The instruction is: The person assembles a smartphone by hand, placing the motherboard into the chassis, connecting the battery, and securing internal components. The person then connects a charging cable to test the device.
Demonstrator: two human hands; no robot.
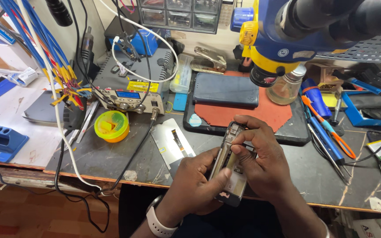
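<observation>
Over a cluttered repair bench (pixel 111 158), the left hand (pixel 197 183) cradled an opened phone (pixel 230 165) by its edges while the right hand (pixel 261 161) pinched its exposed, likely fragile inside.

A single head-worn camera looks steeply down and forward from close above the scratched dark workbench (pixel 111 154). A blue-and-yellow microscope head (pixel 283 39) hangs far right, very near the lens.
</observation>
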